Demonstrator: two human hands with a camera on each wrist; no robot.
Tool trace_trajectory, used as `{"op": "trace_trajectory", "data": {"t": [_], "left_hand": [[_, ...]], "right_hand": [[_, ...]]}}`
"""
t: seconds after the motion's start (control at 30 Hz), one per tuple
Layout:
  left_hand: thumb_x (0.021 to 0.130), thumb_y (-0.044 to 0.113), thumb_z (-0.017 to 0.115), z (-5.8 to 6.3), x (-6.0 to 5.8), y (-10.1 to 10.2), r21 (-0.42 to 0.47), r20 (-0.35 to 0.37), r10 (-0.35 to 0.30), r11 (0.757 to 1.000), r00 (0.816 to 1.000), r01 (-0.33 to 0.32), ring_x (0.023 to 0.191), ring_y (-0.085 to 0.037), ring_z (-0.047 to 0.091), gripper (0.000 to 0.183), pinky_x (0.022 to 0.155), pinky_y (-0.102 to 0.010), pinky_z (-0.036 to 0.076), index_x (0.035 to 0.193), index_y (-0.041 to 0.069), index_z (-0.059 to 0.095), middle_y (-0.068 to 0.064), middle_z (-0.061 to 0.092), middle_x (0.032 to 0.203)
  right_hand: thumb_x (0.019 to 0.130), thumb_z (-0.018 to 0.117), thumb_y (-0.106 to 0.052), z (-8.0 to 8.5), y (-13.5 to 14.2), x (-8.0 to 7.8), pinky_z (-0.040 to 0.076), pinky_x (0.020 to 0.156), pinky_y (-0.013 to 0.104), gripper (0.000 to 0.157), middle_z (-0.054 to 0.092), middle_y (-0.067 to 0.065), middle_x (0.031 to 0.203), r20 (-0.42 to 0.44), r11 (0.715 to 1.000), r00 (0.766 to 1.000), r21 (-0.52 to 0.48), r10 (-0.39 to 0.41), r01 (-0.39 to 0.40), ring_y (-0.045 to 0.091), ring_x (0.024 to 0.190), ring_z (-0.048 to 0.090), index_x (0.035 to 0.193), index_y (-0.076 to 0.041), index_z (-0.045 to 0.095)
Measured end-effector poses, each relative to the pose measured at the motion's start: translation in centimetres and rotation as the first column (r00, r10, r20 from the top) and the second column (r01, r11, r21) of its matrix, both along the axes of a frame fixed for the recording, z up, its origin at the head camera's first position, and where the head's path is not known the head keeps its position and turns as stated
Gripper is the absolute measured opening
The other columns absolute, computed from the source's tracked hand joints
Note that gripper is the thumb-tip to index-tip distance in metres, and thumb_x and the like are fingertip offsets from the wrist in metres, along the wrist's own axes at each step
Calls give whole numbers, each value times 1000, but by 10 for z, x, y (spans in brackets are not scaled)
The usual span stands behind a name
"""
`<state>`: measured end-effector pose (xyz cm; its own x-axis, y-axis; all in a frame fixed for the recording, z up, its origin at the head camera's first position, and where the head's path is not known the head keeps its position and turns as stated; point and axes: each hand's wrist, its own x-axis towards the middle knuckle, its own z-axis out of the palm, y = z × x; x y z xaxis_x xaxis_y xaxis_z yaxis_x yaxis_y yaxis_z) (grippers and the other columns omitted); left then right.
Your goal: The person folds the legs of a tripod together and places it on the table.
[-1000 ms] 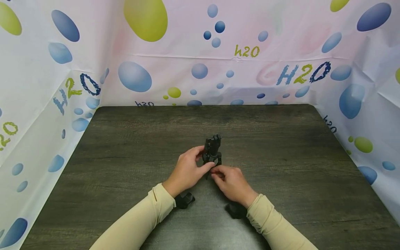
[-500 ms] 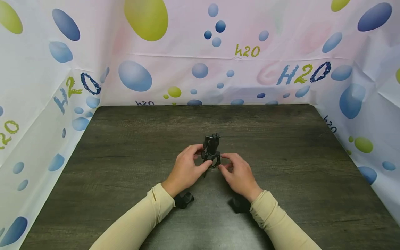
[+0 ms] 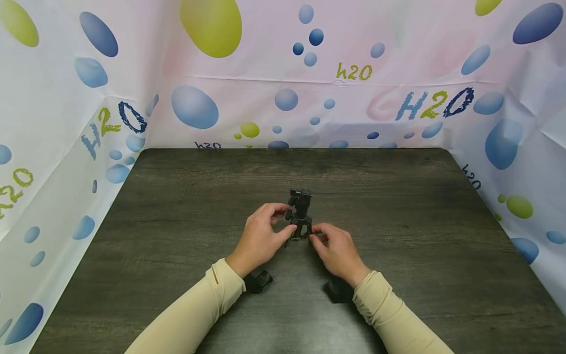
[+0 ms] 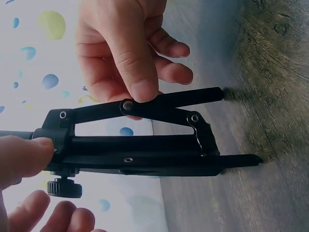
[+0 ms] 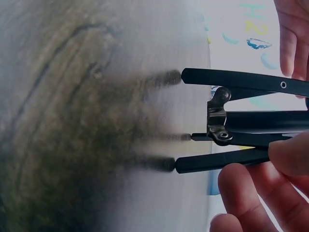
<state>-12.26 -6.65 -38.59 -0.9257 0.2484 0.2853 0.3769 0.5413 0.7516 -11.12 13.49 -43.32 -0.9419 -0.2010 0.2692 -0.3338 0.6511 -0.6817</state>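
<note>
A small black tripod (image 3: 301, 209) stands upright on the dark table between the two hands. Its legs (image 5: 222, 161) are partly folded, with feet at the tabletop. My left hand (image 3: 262, 236) holds the tripod higher up: in the left wrist view its thumb (image 4: 26, 154) lies on the collar (image 4: 55, 137), its fingers around the side of a ribbed knob (image 4: 64, 188). Lower on the other side, my right hand (image 3: 337, 248) pinches one leg near its hinge (image 4: 127, 105) between thumb and forefinger. Part of the left fingers is hidden behind the tripod in the head view.
The dark wood-grain table (image 3: 199, 191) reaches back to a white sheet (image 3: 256, 73) printed with coloured drops, which also hangs at both sides. Black wrist cameras sit under the left wrist (image 3: 258, 281) and right wrist (image 3: 339, 290).
My right hand has moved slightly right, from beside the left thumb to the tripod's right leg. The tripod has turned a little, so its top shows another side. The left hand keeps its hold.
</note>
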Motion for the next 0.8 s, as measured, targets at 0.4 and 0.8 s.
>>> {"op": "trace_trajectory", "data": {"t": [0.4,0.8], "left_hand": [[86,8,81,-2,-1,1,4,-88,43,999,995,-43,86,-22,63,23,76,-36,55,102,4,65,-7,62,98],[86,4,79,-2,-2,2,3,-142,20,1000,990,-20,81,-16,64,13,72,-31,56,95,7,71,-3,64,90]], "right_hand": [[91,73,-5,0,0,1,58,68,39,9,73,6,95,-13,1000,1000,10,11,-11,19,81,71,100,-7,74],[90,74,-6,0,0,0,57,67,38,9,73,6,94,-42,999,999,32,7,-5,18,78,70,99,-7,74]]}}
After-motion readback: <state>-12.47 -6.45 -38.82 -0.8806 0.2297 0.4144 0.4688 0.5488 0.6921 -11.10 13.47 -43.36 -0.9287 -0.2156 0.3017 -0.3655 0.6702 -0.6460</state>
